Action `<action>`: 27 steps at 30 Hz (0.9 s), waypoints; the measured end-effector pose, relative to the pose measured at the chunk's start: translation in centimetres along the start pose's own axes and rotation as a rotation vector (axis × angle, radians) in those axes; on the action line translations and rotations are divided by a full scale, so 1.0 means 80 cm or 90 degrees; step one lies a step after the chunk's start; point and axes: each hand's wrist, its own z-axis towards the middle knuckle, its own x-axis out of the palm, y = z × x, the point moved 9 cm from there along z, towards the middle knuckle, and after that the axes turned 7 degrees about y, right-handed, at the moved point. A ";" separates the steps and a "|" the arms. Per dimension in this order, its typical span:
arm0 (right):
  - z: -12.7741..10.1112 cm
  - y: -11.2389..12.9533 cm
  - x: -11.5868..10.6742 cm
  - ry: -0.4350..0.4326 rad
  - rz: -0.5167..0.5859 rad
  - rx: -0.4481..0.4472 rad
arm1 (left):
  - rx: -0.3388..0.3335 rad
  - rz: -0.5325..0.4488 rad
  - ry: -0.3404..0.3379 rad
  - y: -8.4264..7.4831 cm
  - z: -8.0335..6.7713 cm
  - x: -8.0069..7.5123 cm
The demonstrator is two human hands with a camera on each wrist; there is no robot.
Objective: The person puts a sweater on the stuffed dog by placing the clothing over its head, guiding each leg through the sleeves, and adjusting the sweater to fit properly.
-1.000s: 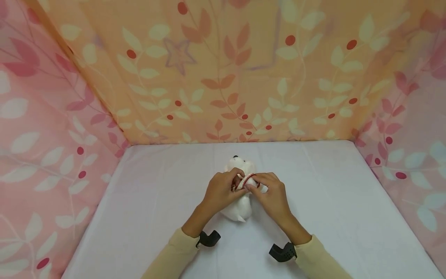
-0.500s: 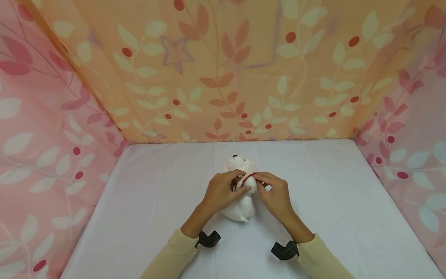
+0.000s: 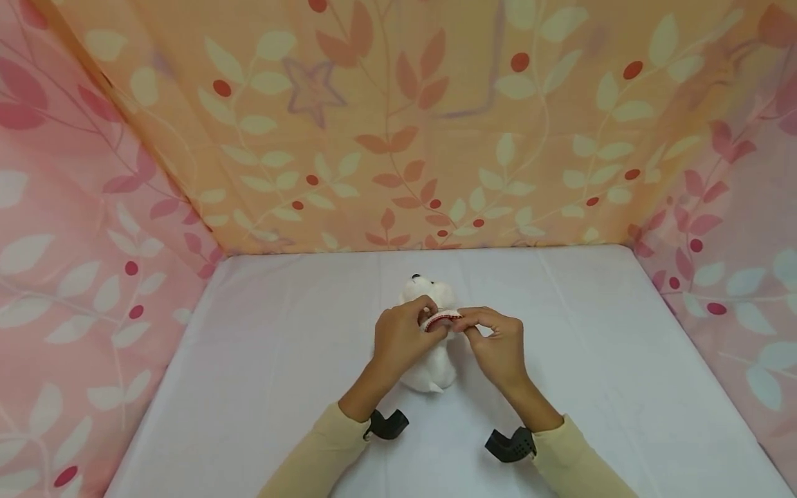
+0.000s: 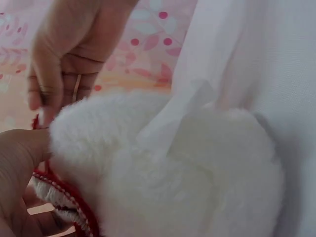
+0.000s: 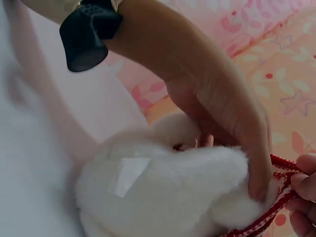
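Note:
A white plush toy (image 3: 436, 366) with a black nose stands on the table, its tail side toward me and its nose toward the back wall. Around its upper part runs a cream knitted band (image 3: 443, 317) with red edging. My left hand (image 3: 401, 335) holds the band from the left, thumb against the fur and fingers curled on the far side. My right hand (image 3: 498, 342) pinches the band's right end and draws it outward from the plush. The right wrist view shows the red edging (image 5: 276, 207) stretched toward my right fingertips (image 5: 303, 185). A white tag (image 4: 170, 121) sticks out of the fur.
The white-covered table (image 3: 268, 387) spreads around the toy. A patterned orange cloth wall (image 3: 461, 159) rises behind it, with pink cloth sides (image 3: 62, 297) to left and right. Dark wrist cameras (image 3: 387, 424) sit at both cuffs.
My right hand has moved slightly right, pulling the band outward from the plush. The band now lies flatter between both hands, and my left hand has shifted a little to the right.

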 end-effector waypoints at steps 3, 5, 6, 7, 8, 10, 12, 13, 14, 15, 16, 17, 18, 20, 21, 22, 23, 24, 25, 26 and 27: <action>-0.003 0.005 0.008 0.017 0.021 0.007 | 0.012 0.018 -0.028 -0.003 0.001 0.000; -0.004 0.008 0.014 0.030 0.030 0.005 | 0.013 0.028 -0.045 -0.003 0.002 0.000; -0.005 0.009 0.018 0.036 0.032 0.002 | 0.012 0.032 -0.051 -0.003 0.002 0.000; -0.006 0.009 0.021 0.042 0.030 0.000 | 0.012 0.036 -0.055 -0.001 0.003 0.001; -0.006 0.010 0.023 0.047 0.026 -0.005 | 0.015 0.038 -0.059 -0.001 0.003 0.000; -0.006 0.011 0.028 0.058 0.016 -0.015 | 0.026 0.034 -0.059 0.000 0.004 0.001; -0.007 0.010 0.030 0.064 -0.008 -0.026 | 0.043 0.026 -0.042 0.001 0.006 0.002; -0.007 0.009 0.030 0.066 -0.024 -0.030 | 0.053 0.015 -0.029 0.001 0.007 0.003; -0.008 0.008 0.031 0.069 -0.042 -0.035 | 0.059 0.003 -0.011 0.002 0.008 0.004; -0.008 0.007 0.031 0.070 -0.067 -0.040 | 0.062 -0.013 0.009 0.004 0.010 0.005; -0.009 0.006 0.031 0.066 -0.101 -0.045 | 0.060 -0.030 0.029 0.006 0.011 0.005; -0.010 0.005 0.031 0.060 -0.136 -0.047 | 0.057 -0.049 0.050 0.009 0.012 0.006; -0.010 0.004 0.031 0.053 -0.173 -0.048 | 0.053 -0.067 0.070 0.011 0.013 0.006; -0.011 0.001 0.031 0.033 -0.248 -0.042 | 0.045 -0.099 0.102 0.013 0.014 0.006; -0.011 -0.001 0.031 0.022 -0.281 -0.033 | 0.044 -0.109 0.115 0.014 0.013 0.005; -0.010 -0.004 0.030 0.013 -0.308 -0.021 | 0.045 -0.115 0.127 0.014 0.013 0.005; -0.009 -0.006 0.030 0.006 -0.326 -0.009 | 0.049 -0.119 0.137 0.012 0.013 0.004; -0.009 -0.009 0.030 0.000 -0.339 0.003 | 0.056 -0.122 0.147 0.010 0.012 0.004; -0.008 -0.012 0.030 -0.003 -0.348 0.016 | 0.064 -0.123 0.156 0.008 0.012 0.003; -0.007 -0.013 0.030 -0.007 -0.355 0.027 | 0.070 -0.122 0.165 0.006 0.011 0.003; -0.006 -0.016 0.030 -0.009 -0.358 0.039 | 0.078 -0.121 0.174 0.004 0.011 0.003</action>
